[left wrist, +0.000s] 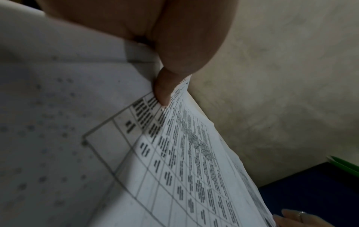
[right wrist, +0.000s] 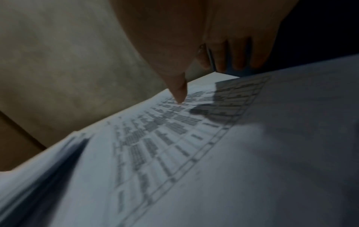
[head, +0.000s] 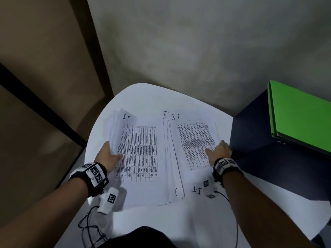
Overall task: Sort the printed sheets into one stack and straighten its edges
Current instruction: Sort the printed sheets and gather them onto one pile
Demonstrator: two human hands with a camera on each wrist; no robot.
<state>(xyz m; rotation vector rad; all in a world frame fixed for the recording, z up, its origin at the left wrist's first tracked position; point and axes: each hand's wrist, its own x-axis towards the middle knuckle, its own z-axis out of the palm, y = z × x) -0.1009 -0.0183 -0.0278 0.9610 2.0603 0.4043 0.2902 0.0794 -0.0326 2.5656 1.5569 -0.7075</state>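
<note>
Sheets sit in two piles side by side on the white worktop (head: 143, 97), both w/ printed tables face up and "I.T" handwritten near the top. Left pile (head: 138, 151) is fanned along its left edge; left hand (head: 108, 154) grips that edge, thumb (left wrist: 162, 89) on top of the print, fingers tucked under. Right pile (head: 195, 145) is held by the right hand (head: 219, 151) at its right edge, thumb on the top sheet, other fingers curled over the side. Edges of both piles look uneven. Dark blue box (head: 268, 149) stands just right of the worktop w/ a green folder (head: 300, 115) on it.
</note>
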